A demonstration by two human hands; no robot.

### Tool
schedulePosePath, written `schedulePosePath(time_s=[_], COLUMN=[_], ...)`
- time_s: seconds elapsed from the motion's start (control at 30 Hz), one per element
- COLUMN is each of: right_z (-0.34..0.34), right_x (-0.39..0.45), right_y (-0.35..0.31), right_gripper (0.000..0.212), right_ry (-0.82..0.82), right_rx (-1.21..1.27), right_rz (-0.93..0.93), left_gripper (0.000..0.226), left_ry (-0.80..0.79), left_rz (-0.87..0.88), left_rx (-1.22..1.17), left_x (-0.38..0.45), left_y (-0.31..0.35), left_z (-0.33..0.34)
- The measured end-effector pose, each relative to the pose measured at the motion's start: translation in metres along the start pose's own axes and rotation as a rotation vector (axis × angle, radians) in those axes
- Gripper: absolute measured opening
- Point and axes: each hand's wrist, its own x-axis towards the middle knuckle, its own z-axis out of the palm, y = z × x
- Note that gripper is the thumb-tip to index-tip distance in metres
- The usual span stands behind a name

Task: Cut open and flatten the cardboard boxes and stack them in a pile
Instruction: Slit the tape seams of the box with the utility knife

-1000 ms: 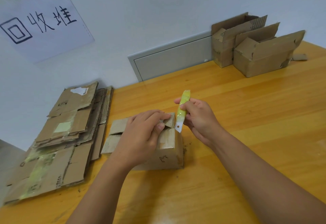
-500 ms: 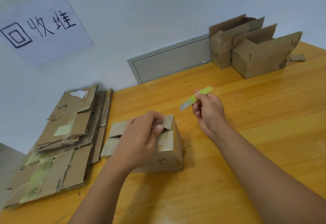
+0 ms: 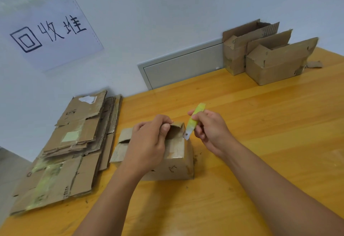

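The fingers [image 3: 165, 124] of the left hand [image 3: 147, 148] are curled around a small flap [image 3: 176, 129] at the top of the little cardboard box [image 3: 175, 159], pinching it and pulling it up. The fingers of the right hand [image 3: 210, 131] are wrapped around a yellow-green box cutter [image 3: 193, 122], and its blade tip touches the box's top corner, right beside that flap.

Now from big things to small things. The wooden table [image 3: 260, 124] holds everything. On its left side lies the pile of flat cardboard [image 3: 70, 148] (many boxes are done already). Far back on the right stand two more open boxes [image 3: 270, 53], not flattened yet. The little box sits in the middle, near the pile but not touching it.

Half a second ago the cutter was lifted up in the air, away from the box. Now it has come back down to the corner. So it looks like another cut is starting, to split the corner so the box can open flat. The blade is very near the left thumb, so care is needed.
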Motion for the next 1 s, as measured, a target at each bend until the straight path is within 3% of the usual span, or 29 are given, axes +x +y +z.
schedulePosePath(time_s=[0.2, 0.3, 0.43, 0.7, 0.9, 1.0], right_z=[-0.002, -0.005, -0.006, -0.005, -0.006, -0.007], right_x=[0.009, 0.006, -0.002, -0.010, -0.014, -0.015], right_y=[-0.006, -0.007, -0.004, -0.009, -0.011, -0.010], right_gripper=[0.012, 0.009, 0.007, 0.019, 0.032, 0.044], right_ry=[0.175, 0.170, 0.131, 0.049, 0.049, 0.067], right_rx=[0.213, 0.285, 0.289, 0.258, 0.228, 0.171], right_rz=[-0.022, -0.028, -0.007, -0.002, -0.070, -0.108], left_gripper=[0.021, 0.015, 0.018, 0.035, 0.049, 0.074], left_ry=[0.128, 0.277, 0.329, 0.199, 0.038, -0.046], left_rz=[0.010, 0.003, 0.067, 0.199, 0.147, 0.093], left_rx=[0.065, 0.043, 0.119, 0.270, 0.324, 0.251], left_x=[0.001, -0.005, -0.013, -0.022, -0.006, -0.001], left_y=[-0.005, -0.002, 0.003, -0.003, -0.010, -0.008], left_z=[0.004, 0.004, 0.008, 0.006, 0.001, 0.000])
